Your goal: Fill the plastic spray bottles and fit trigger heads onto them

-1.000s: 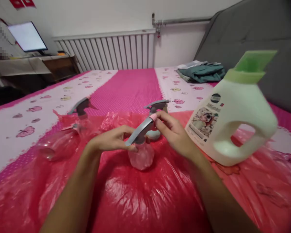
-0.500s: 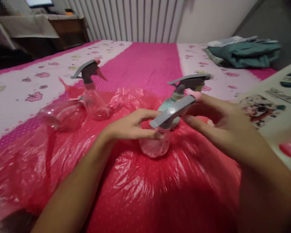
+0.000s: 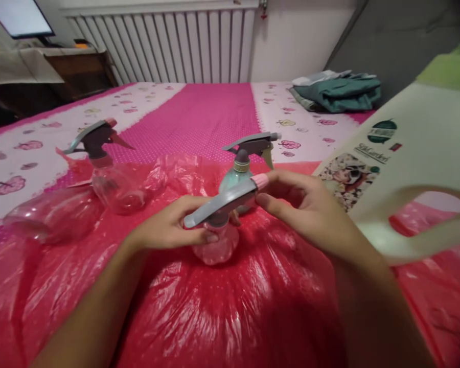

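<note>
A clear pink spray bottle (image 3: 216,248) with a grey trigger head stands upright on red plastic sheeting (image 3: 230,317). My left hand (image 3: 172,225) is closed around its neck, thumb in front. My right hand (image 3: 299,204) pinches the pink nozzle tip of the same bottle between thumb and forefinger. Just behind it stands a green-tinted spray bottle (image 3: 232,179) with a grey head, partly hidden. To the left another pink spray bottle (image 3: 117,191) stands upright with its trigger head on. Beside that one a clear pink bottle (image 3: 53,214) lies on its side.
A large white jug (image 3: 410,138) with a green top and a handle stands close on my right. Folded green cloth (image 3: 337,92) lies at the back right of the bed (image 3: 210,112). Beyond are a radiator (image 3: 168,46) and a desk with a monitor (image 3: 21,18).
The camera view has turned to the right, so more of the white jug shows. Both hands stay on the same spray bottle, the right at its nozzle.
</note>
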Demonstrator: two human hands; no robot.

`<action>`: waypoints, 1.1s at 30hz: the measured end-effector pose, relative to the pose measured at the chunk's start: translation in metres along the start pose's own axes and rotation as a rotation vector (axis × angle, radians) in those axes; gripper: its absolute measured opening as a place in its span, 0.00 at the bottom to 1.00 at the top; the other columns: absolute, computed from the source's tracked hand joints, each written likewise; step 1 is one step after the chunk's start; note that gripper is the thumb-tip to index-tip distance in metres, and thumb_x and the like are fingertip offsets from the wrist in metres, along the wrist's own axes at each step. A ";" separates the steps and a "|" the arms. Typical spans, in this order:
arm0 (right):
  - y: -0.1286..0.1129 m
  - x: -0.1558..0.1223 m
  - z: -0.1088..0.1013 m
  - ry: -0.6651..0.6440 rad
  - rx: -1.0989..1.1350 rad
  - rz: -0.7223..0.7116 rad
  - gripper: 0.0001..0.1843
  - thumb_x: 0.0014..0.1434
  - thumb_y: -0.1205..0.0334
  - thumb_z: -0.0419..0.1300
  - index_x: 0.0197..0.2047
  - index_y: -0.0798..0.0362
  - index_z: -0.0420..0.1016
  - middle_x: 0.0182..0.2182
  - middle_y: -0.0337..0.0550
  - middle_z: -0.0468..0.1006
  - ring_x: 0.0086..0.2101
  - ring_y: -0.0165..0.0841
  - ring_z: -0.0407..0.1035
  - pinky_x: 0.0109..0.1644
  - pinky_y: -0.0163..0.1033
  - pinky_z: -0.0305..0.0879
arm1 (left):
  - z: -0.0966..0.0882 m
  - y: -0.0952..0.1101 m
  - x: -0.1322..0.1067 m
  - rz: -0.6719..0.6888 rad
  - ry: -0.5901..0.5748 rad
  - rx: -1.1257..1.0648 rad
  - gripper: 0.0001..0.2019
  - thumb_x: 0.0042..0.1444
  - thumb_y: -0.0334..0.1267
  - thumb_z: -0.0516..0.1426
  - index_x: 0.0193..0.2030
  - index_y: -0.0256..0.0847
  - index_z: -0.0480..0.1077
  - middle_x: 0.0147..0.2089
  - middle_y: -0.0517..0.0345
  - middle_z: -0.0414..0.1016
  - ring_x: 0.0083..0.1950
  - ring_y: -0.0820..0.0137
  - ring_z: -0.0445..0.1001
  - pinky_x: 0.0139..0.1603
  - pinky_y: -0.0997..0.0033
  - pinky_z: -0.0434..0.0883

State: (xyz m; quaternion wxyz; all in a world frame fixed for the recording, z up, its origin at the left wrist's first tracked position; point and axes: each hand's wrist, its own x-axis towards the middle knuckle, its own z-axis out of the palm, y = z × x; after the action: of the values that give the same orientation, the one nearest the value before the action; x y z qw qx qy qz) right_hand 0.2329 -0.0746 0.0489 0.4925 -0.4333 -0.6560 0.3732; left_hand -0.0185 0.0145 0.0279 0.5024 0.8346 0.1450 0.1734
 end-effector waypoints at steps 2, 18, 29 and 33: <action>0.006 0.002 0.003 0.004 0.072 -0.029 0.04 0.69 0.60 0.65 0.44 0.51 0.80 0.42 0.39 0.84 0.40 0.31 0.78 0.46 0.35 0.74 | 0.003 -0.004 -0.002 0.018 0.049 0.015 0.19 0.61 0.47 0.66 0.56 0.42 0.78 0.47 0.50 0.84 0.45 0.60 0.82 0.43 0.68 0.78; 0.011 0.004 0.011 0.033 0.161 0.039 0.10 0.67 0.56 0.67 0.37 0.54 0.80 0.36 0.42 0.84 0.39 0.35 0.79 0.48 0.39 0.75 | 0.012 -0.008 0.000 0.023 0.234 0.082 0.21 0.63 0.55 0.63 0.57 0.45 0.77 0.55 0.50 0.82 0.54 0.52 0.79 0.60 0.54 0.74; 0.003 0.003 0.010 -0.144 0.173 0.099 0.17 0.56 0.56 0.76 0.28 0.53 0.74 0.28 0.39 0.81 0.33 0.32 0.75 0.42 0.39 0.71 | 0.010 -0.016 -0.008 -0.041 0.319 0.159 0.21 0.63 0.56 0.63 0.50 0.40 0.77 0.50 0.50 0.83 0.51 0.56 0.78 0.56 0.59 0.72; 0.001 0.002 0.020 -0.174 0.289 0.120 0.17 0.56 0.59 0.75 0.28 0.52 0.70 0.27 0.37 0.79 0.31 0.31 0.74 0.40 0.38 0.69 | 0.009 -0.011 -0.004 -0.035 0.298 0.125 0.20 0.63 0.55 0.62 0.49 0.40 0.76 0.48 0.51 0.82 0.48 0.58 0.78 0.52 0.62 0.73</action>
State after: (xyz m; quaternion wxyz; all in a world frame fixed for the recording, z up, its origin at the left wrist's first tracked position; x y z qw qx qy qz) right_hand 0.2137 -0.0733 0.0443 0.4679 -0.3624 -0.6086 0.5285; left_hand -0.0188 0.0105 0.0131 0.4254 0.8265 0.2427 0.2774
